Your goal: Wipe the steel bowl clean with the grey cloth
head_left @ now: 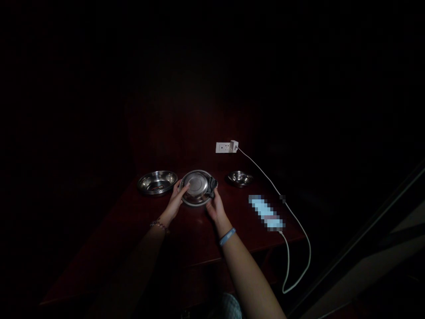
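A round steel bowl (196,188) is tilted up above the dark red table (186,239), its inside facing me. My left hand (176,199) grips the bowl's left rim with the fingers curled onto it. My right hand (215,204) is at the right rim, closed on a dark cloth (211,185) pressed against the bowl's inner edge. A bead bracelet is on my left wrist and a blue band on my right wrist.
A larger steel bowl (157,181) rests on the table to the left, a small steel bowl (240,178) to the right. A lit phone (266,212) lies at the right, with a white cable (299,230) running to a wall socket (226,146). The surroundings are dark.
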Demonstrator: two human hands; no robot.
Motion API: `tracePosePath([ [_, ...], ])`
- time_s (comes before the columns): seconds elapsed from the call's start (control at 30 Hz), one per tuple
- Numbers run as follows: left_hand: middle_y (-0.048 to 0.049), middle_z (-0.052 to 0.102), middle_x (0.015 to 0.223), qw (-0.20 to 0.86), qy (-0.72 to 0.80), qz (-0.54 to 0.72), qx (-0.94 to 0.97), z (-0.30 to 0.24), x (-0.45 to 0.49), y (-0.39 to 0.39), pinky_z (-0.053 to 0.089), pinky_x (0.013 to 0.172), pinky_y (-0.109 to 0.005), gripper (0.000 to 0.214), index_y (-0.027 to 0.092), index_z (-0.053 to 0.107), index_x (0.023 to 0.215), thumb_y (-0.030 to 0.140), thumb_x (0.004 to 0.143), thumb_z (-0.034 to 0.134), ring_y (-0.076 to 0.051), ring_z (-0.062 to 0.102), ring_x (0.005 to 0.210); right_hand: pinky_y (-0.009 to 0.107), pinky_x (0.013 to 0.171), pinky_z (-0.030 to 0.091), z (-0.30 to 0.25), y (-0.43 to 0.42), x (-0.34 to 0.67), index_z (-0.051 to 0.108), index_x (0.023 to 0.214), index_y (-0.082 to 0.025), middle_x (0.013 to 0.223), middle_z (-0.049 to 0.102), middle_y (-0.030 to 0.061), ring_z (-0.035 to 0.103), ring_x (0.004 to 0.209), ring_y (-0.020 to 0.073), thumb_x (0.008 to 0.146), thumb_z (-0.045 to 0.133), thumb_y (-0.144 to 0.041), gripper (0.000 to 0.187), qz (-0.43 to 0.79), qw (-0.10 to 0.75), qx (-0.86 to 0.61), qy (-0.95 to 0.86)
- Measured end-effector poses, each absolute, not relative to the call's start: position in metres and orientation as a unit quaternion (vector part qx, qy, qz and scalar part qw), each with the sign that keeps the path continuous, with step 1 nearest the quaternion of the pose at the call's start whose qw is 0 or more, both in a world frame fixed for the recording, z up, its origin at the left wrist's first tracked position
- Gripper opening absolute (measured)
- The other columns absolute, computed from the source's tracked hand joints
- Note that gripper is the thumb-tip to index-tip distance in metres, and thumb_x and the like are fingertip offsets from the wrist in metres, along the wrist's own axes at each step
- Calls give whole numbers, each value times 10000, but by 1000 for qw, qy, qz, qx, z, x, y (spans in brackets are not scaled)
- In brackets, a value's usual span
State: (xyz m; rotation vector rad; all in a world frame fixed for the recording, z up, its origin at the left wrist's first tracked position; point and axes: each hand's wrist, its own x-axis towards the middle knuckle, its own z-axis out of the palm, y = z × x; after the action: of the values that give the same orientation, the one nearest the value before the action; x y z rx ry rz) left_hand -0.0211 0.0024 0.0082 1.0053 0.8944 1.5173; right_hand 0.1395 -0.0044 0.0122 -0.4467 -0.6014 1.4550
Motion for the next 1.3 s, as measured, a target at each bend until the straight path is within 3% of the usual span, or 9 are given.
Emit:
tracePosePath([
  [0.17, -94, 670, 1250, 564, 371, 621, 398, 14, -16, -7, 590, 885, -384, 683, 301, 460, 1421, 395, 826, 781, -217, 712, 1025, 343, 961, 613, 10, 0, 138, 715, 997, -230, 989, 807, 30, 756, 986, 185, 956, 605, -397, 204, 624, 705, -194, -277],
  [0.4, -67, 682, 1157, 565, 365, 617, 408, 14, -17, -8, 612, 834, -370, 712, 313, 458, 1423, 363, 803, 804, -189, 726, 918, 390, 1010, 594, 7, 1, 136, 693, 1060, -227, 1045, 801, 46, 745, 1064, 204, 936, 608, -469, 285, 613, 703, -209, -295],
  [0.63, -103, 688, 1280, 544, 383, 626, 407, 18, -19, -6, 609, 832, -356, 706, 305, 492, 1433, 407, 803, 795, -239, 730, 1053, 408, 990, 603, 13, -6, 134, 699, 959, -235, 968, 806, 42, 746, 1064, 227, 893, 659, -507, 282, 612, 694, -226, -304],
  [0.83, -116, 701, 1308, 506, 389, 651, 412, 15, -22, -1, 551, 1006, -381, 634, 222, 623, 1316, 442, 754, 817, -265, 682, 1193, 427, 1009, 588, 21, -13, 136, 709, 901, -220, 939, 811, 50, 746, 1051, 241, 923, 632, -477, 269, 641, 678, -242, -266],
  [1.03, -105, 748, 1210, 478, 394, 663, 420, 10, -24, 6, 483, 1100, -416, 590, 186, 690, 1228, 480, 733, 820, -281, 669, 1219, 441, 1014, 587, 26, -17, 136, 725, 900, -234, 943, 809, 40, 747, 1059, 251, 938, 610, -505, 297, 662, 660, -241, -260],
  [1.3, -114, 726, 1283, 499, 385, 656, 414, 11, -22, 3, 478, 1113, -425, 591, 184, 677, 1240, 465, 739, 821, -280, 662, 1238, 449, 983, 597, 23, -15, 138, 718, 905, -223, 946, 810, 68, 737, 1078, 269, 925, 628, -531, 322, 662, 657, -257, -254],
])
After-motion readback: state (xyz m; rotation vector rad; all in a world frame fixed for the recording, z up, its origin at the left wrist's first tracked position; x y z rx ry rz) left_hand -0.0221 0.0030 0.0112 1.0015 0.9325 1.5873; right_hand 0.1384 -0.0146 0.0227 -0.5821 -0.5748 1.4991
